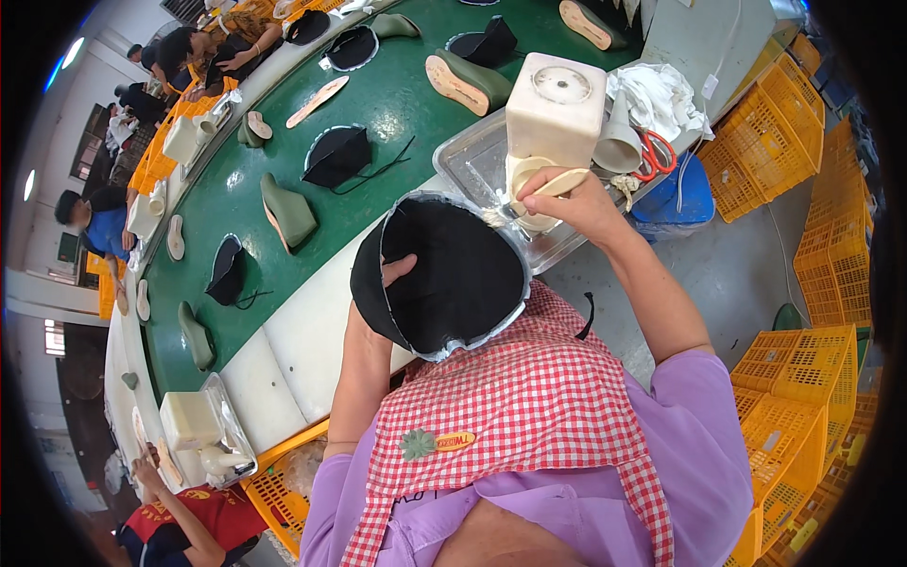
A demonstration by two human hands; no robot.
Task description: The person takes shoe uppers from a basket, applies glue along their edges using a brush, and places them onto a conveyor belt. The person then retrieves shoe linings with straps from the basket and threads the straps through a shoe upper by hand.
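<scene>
My left hand [385,279] grips a black shoe upper [444,274] from its left side, thumb inside, holding it up over my red checked apron. Its inner side faces me and a pale rim runs round its edge. My right hand [567,198] holds a brush with a pale wooden handle [553,181]; the bristles touch the upper's top right edge. Just behind that hand stands a cream box-shaped glue pot [556,109] in a metal tray [468,161].
A green conveyor belt [397,94] carries black uppers, green lasts and pale insoles. Red-handled scissors [652,151] and white rags lie right of the pot. Yellow crates stand at right and below. Other people work along the belt's far side and at lower left.
</scene>
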